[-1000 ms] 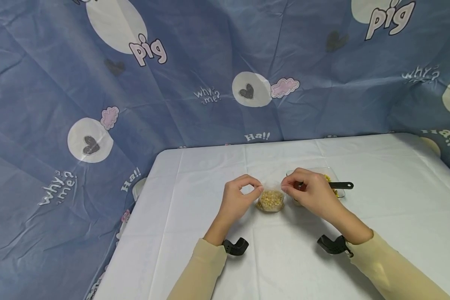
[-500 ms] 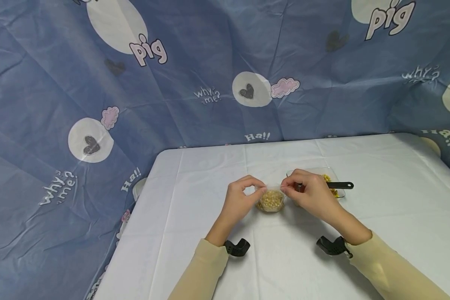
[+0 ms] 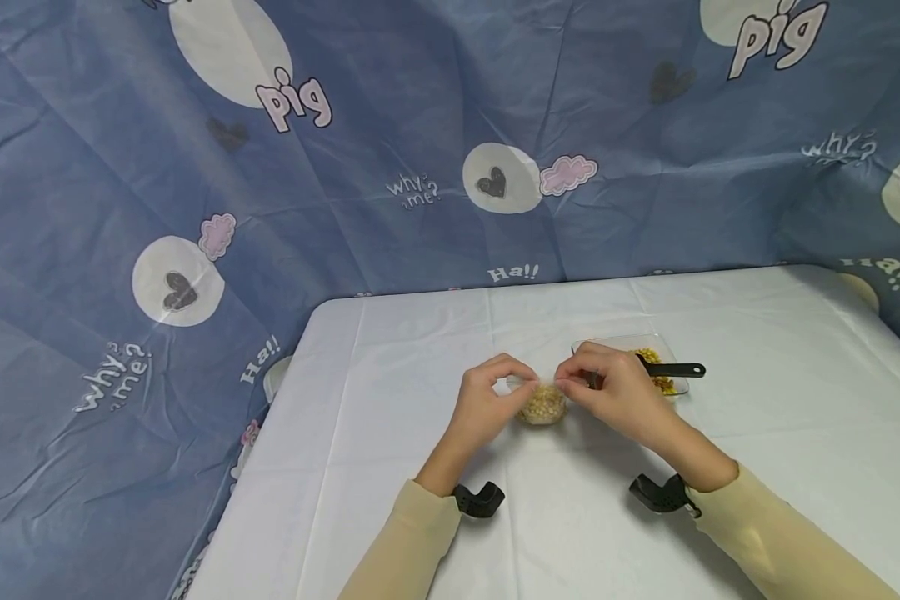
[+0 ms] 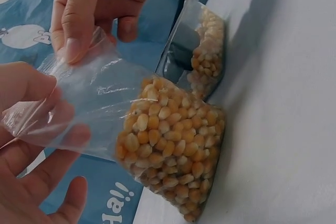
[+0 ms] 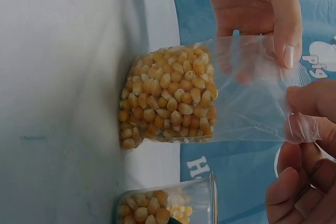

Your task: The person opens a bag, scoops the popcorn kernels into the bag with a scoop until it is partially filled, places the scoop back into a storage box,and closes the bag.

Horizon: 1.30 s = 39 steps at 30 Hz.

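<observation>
A clear plastic bag (image 3: 543, 406) of dried corn kernels stands upright on the table between both hands. Its lower half is full of corn (image 5: 165, 95); the upper film (image 4: 107, 106) is bare and drawn up. My left hand (image 3: 483, 400) pinches the bag's top edge at one side, thumb against fingers. At the opposite side my right hand (image 3: 618, 387) pinches the same edge, its fingertips close to the left ones. In the right wrist view, the bag's mouth looks pressed flat and creased between the fingers; whether it is sealed I cannot tell.
Behind the right hand is a clear rectangular container (image 3: 678, 390) with corn kernels in it. A black-handled utensil (image 3: 678, 369) lies across it, partly hidden. A white cloth (image 3: 390, 433) covers the table; a blue printed curtain (image 3: 390, 125) hangs behind.
Both hands have come closer together along the bag's top and sunk slightly, the left shifting right and the right shifting left. Less of the bag's upper film shows between them.
</observation>
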Each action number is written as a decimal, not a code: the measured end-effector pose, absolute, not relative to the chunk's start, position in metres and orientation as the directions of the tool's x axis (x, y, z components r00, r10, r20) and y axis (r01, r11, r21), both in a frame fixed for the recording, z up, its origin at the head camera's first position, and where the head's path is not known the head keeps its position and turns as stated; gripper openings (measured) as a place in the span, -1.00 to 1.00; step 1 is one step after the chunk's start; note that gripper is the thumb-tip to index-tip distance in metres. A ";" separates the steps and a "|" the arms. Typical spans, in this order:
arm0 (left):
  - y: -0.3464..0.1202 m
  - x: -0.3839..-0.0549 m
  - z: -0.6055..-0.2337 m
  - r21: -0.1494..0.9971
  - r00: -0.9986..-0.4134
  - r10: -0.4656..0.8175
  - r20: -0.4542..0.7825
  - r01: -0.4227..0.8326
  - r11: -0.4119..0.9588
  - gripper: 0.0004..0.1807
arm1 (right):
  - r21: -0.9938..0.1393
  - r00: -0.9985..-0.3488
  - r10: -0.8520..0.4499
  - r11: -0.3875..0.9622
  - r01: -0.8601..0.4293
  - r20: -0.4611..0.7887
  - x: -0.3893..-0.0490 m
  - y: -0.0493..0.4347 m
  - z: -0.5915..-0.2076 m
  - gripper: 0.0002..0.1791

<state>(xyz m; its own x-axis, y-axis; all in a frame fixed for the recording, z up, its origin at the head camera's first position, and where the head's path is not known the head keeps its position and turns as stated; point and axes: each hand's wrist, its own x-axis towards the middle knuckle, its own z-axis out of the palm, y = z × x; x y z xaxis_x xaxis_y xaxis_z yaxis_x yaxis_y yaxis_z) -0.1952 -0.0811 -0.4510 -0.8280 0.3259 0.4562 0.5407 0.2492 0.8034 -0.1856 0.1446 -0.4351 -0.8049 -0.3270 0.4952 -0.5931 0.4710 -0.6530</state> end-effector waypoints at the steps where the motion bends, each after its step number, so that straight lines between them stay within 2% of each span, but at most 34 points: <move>1: -0.080 -0.195 -0.451 0.804 -0.827 0.329 0.456 0.542 0.246 -0.97 | -0.654 -0.804 -0.329 0.468 -0.595 0.496 -0.185 0.144 -0.435 -0.81; 7: -0.078 -0.192 -0.451 0.812 -0.823 0.355 0.443 0.536 0.231 -0.92 | -0.644 -0.794 -0.328 0.466 -0.607 0.511 -0.183 0.139 -0.437 -0.84; 17: -0.074 -0.190 -0.451 0.780 -0.796 0.347 0.496 0.584 0.225 -0.93 | -0.631 -0.778 -0.363 0.454 -0.629 0.513 -0.180 0.138 -0.432 -0.80; 22: -0.073 -0.189 -0.451 0.783 -0.803 0.338 0.491 0.577 0.233 -0.97 | -0.625 -0.794 -0.373 0.490 -0.608 0.480 -0.180 0.140 -0.429 -0.82; 27: -0.073 -0.188 -0.451 0.778 -0.808 0.332 0.487 0.574 0.256 -0.90 | -0.624 -0.810 -0.372 0.516 -0.586 0.453 -0.179 0.141 -0.427 -0.86; 39: -0.078 -0.190 -0.444 0.613 -0.738 0.371 0.564 0.675 0.410 -0.93 | -0.584 -0.794 -0.379 0.540 -0.607 0.476 -0.182 0.144 -0.427 -0.88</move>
